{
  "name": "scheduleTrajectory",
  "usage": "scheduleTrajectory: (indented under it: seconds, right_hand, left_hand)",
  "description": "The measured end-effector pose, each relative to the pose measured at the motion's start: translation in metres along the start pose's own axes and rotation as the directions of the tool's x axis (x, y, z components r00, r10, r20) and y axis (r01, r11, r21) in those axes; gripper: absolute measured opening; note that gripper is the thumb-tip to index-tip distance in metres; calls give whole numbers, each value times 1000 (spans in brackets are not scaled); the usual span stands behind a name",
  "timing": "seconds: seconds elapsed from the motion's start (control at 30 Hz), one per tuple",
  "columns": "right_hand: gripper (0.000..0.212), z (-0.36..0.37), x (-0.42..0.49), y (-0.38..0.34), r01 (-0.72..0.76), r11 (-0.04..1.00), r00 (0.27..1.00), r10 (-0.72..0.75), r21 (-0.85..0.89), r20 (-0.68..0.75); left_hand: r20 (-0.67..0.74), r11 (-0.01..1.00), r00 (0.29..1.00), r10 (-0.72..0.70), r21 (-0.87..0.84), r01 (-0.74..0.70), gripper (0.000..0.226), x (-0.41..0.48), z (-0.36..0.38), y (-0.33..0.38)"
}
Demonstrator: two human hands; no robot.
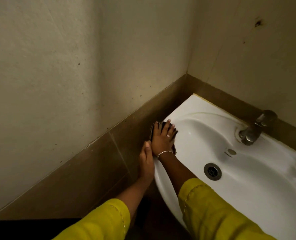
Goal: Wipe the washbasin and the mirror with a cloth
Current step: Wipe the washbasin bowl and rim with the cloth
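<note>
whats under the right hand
A dark cloth, its edges showing past the right hand, on the washbasin rim. The cloth's middle and the rim beneath are covered.

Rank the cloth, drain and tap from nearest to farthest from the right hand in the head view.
1. Cloth, under the right hand on the left rim of the basin.
2. Drain, at the bowl's bottom, right of the hand.
3. Tap, on the far back rim.
</note>
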State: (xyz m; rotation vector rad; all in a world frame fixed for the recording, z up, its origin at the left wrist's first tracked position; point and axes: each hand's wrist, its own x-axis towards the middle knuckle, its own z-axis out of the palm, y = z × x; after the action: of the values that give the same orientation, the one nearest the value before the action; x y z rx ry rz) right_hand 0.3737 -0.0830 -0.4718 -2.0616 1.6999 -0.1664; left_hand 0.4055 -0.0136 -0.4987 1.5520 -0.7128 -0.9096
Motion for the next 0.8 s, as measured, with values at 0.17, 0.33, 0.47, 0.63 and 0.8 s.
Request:
scheduleTrajectory:
  seconds: [0.17, 0.33, 0.47, 0.63, 0.8]
  right_hand:
    - [83, 12, -9, 2, -26, 996, 999, 23, 87, 45]
    - [67, 21, -31, 2, -57, 991, 996, 49, 119, 72]
    - [57, 28, -51, 4, -28, 997, 998, 23, 77, 60]
    - [65, 32, -87, 16, 15, 998, 996, -20, 59, 83]
    - [57, 34, -119, 37, 112, 993, 989, -107, -43, 102]
  left_hand:
    - [-1, 991, 996, -91, -95, 90, 39, 5, -6, 0]
    - [-3, 982, 988, -153, -116, 152, 45, 11, -10, 2]
    - [25, 993, 993, -119, -21, 120, 31, 10, -16, 4]
    - [107, 984, 986, -124, 145, 108, 22, 5, -8, 12]
    - [127, 895, 978, -165, 437, 94, 53, -5, 6, 17]
